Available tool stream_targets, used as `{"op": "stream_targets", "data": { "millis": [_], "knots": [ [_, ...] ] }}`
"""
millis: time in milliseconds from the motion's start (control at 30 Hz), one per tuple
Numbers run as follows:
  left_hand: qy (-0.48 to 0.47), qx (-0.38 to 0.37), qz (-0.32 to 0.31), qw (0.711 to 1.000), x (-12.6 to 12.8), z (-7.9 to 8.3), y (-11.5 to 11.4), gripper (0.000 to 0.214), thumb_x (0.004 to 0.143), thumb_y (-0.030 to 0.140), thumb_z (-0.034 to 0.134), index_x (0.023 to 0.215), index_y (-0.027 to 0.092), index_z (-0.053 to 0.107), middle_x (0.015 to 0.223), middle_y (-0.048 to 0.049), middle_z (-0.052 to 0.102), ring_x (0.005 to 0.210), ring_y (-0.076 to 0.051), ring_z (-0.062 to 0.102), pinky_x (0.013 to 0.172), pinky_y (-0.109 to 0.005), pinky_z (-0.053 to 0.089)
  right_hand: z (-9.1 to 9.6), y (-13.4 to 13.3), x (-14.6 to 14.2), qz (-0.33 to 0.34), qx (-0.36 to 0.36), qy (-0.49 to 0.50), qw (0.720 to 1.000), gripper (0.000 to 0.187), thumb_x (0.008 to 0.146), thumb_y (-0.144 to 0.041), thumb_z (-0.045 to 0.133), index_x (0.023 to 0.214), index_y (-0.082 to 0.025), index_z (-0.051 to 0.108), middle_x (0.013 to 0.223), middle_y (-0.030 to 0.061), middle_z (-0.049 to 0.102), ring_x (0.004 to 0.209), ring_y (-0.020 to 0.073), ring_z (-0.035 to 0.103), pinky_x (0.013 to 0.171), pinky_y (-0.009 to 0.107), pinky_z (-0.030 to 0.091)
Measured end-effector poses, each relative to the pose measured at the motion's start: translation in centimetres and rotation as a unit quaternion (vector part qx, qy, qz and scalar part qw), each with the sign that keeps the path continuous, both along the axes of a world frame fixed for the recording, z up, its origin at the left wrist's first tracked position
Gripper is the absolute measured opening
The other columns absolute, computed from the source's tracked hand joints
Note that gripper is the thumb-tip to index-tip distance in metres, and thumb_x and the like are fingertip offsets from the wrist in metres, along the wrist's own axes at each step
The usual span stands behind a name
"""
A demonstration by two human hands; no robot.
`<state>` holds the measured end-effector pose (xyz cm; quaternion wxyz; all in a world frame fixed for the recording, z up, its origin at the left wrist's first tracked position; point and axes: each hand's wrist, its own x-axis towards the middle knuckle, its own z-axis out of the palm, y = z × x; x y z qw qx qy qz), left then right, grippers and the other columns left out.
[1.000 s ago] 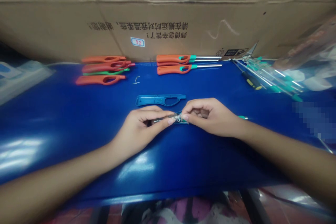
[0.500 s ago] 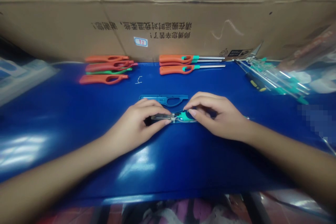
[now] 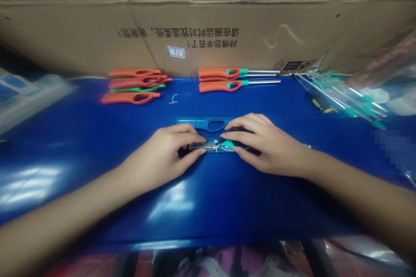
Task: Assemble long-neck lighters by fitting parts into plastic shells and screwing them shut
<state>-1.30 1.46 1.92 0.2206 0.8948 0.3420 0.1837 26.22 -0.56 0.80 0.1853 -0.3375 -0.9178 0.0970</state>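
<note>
An open lighter shell half [image 3: 222,151], blue, lies on the table in front of me with its inner parts showing: a clear fuel tank [image 3: 205,146] and a green trigger [image 3: 228,143]. My left hand [image 3: 169,149] grips its left end, thumb and fingers on either side of the tank. My right hand [image 3: 263,145] curls over the trigger end, with thumb and fingertips on the lighter around the green part. Just behind lies the other blue shell half [image 3: 201,123], its finger hole facing right. My right palm hides part of the lighter.
Orange lighter handles [image 3: 131,98] and a green one stand back left. Orange lighters with metal tubes [image 3: 264,81] lie back middle, near small white wires [image 3: 173,99]. Metal tubes with green ends [image 3: 354,99] and a screwdriver [image 3: 320,104] lie right. Cardboard [image 3: 97,43] walls the back.
My right hand has shifted slightly left, its fingers spreading from a pinch to hold the lighter around the trigger. My left hand has slid a little left along the tank.
</note>
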Motion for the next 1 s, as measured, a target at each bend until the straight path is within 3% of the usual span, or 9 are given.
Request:
{"op": "stream_targets", "data": {
  "millis": [333,600,767,1000],
  "knots": [
    [-0.025,-0.021,0.008,0.999,0.05,0.04,-0.13,0.021,0.094,0.028,0.067,0.112,0.022,0.077,0.098,-0.0017,0.072,0.080,-0.012,0.068,0.073,-0.023,0.053,-0.14,-0.03,-0.05,0.009,0.000,-0.021,1.000,0.034,0.100,-0.031,0.053,0.131,-0.019,0.063,0.127,0.0104,0.063,0.118,0.0235,0.054,0.103,0.044,0.041],
    [-0.022,-0.013,-0.004,1.000,-0.03,-0.11,0.32,0.018,0.094,0.025,0.066,0.106,0.022,0.079,0.094,-0.0022,0.072,0.082,-0.014,0.068,0.076,-0.026,0.054,0.10,-0.28,0.15,0.068,0.029,-0.069,0.995,0.043,0.100,-0.032,0.053,0.142,-0.021,0.057,0.155,0.0139,0.047,0.137,0.0289,0.047,0.116,0.055,0.032],
    [-0.021,-0.017,-0.006,1.000,-0.10,-0.09,0.35,0.018,0.094,0.025,0.067,0.106,0.022,0.080,0.093,-0.0024,0.072,0.081,-0.014,0.068,0.076,-0.026,0.054,0.25,-0.63,0.12,0.071,-0.013,-0.102,0.992,0.050,0.101,-0.037,0.052,0.148,-0.019,0.051,0.165,0.0165,0.031,0.150,0.0301,0.034,0.121,0.057,0.025],
    [-0.010,-0.026,-0.014,1.000,-0.12,0.11,0.38,0.018,0.093,0.023,0.067,0.106,0.022,0.080,0.095,-0.0037,0.073,0.082,-0.015,0.069,0.078,-0.029,0.054,0.42,-0.68,0.42,0.052,-0.100,-0.086,0.990,0.054,0.101,-0.037,0.054,0.153,-0.027,0.045,0.168,0.0145,0.020,0.154,0.0319,0.023,0.123,0.060,0.019]
  ]
}}
